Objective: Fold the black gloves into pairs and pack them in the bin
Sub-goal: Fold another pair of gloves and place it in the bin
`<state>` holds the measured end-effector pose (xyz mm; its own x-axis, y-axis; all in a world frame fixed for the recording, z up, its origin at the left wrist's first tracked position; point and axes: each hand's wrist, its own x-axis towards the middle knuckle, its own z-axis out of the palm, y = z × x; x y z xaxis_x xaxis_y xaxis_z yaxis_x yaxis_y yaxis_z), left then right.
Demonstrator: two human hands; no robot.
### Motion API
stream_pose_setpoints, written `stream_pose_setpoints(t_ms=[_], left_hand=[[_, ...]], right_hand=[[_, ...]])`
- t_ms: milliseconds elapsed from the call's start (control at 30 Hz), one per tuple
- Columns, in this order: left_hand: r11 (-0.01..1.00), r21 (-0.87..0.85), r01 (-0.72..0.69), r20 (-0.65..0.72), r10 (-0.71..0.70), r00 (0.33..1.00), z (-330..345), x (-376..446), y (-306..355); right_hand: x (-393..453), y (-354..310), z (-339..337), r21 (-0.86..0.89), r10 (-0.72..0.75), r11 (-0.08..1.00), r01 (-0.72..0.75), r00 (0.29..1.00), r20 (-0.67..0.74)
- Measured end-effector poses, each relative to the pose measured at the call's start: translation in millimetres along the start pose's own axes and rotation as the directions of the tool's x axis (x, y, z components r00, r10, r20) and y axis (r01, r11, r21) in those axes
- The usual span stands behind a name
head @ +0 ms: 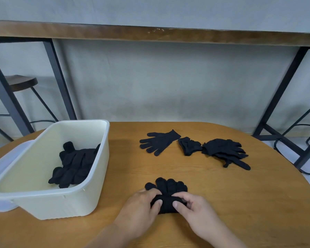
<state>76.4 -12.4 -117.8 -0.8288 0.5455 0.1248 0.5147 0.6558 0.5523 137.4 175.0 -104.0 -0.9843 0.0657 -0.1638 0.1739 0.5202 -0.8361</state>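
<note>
So, folded black glove pair sits at the near edge of the wooden table, long axis running away from the person, fingertips pointing to the far side, cuff end toward the body. Left hand grips the left side of the bundle, fingers curled over the top and thumb pressed on the near fold. Right hand pinches the right side, thumb and fingers curled onto the fabric. Bundle looks thick, knit, matte black, five stubby finger ends fanned out past the hands. Cream plastic bin stands on the left part of the table, long axis angled toward the far right, with packed black gloves heaped against its right wall. Translucent lid lies under or beside the bin's left edge, can't tell which. Further back, single flat glove lies with fingers pointing left, cuff to the right. Just right of it a small crumpled glove, then a loose glove pile with fingers pointing right. Table is rounded, warm wood grain. Behind it grey wall, long wooden counter on black metal legs, dark round stool at left.
</note>
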Motion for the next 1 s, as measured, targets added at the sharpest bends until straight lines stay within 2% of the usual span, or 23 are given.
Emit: stream_pose_setpoints(t_ms=[233, 333, 433, 533, 600, 700, 867, 933, 1000], left_hand=[[0.987, -0.025, 0.161, 0.050, -0.160, 0.986, 1.3, 17.2, 2.9], [0.990, 0.040, 0.134, -0.013, -0.134, 0.991, -2.7, 17.4, 4.7], [0.996, 0.087, 0.013, -0.057, -0.008, 0.998, -0.8, 16.4, 8.2], [0.967, 0.199, -0.157, -0.030, 0.166, 0.986, 3.4, 15.5, 7.0], [0.951, 0.230, -0.208, -0.016, 0.217, 0.976, 3.6, 12.7, 3.0], [0.956, 0.203, -0.212, 0.033, 0.210, 0.977, -0.3, 7.8, -3.8], [0.971, 0.167, -0.169, 0.036, 0.166, 0.986, -6.8, 11.0, 2.5], [0.995, 0.077, -0.071, 0.032, 0.068, 0.997, -10.6, 14.7, 5.6], [0.996, -0.066, 0.062, 0.052, -0.059, 0.997, -11.6, 21.5, 4.2]], right_hand=[[21.6, -1.6, 3.4, -0.075, 0.090, 0.992, -0.101, 0.986, -0.140], [24.0, -0.8, 3.3, -0.205, 0.010, 0.978, -0.049, 0.982, -0.187], [21.3, 0.2, 4.5, -0.340, -0.142, 0.936, 0.093, 0.982, -0.123], [16.5, 3.0, 0.7, -0.468, -0.292, 0.847, 0.250, 0.956, -0.018], [14.8, 3.4, -6.0, -0.496, -0.307, 0.819, 0.289, 0.950, 0.048], [14.2, 0.6, -10.8, -0.550, -0.288, 0.775, 0.311, 0.949, 0.130], [23.1, -3.5, -12.1, -0.568, -0.288, 0.766, 0.301, 0.951, 0.117], [29.6, -9.6, -16.8, -0.513, -0.209, 0.825, 0.236, 0.972, 0.111], [38.9, -15.6, -21.9, -0.387, -0.085, 0.913, 0.124, 0.989, 0.118]])
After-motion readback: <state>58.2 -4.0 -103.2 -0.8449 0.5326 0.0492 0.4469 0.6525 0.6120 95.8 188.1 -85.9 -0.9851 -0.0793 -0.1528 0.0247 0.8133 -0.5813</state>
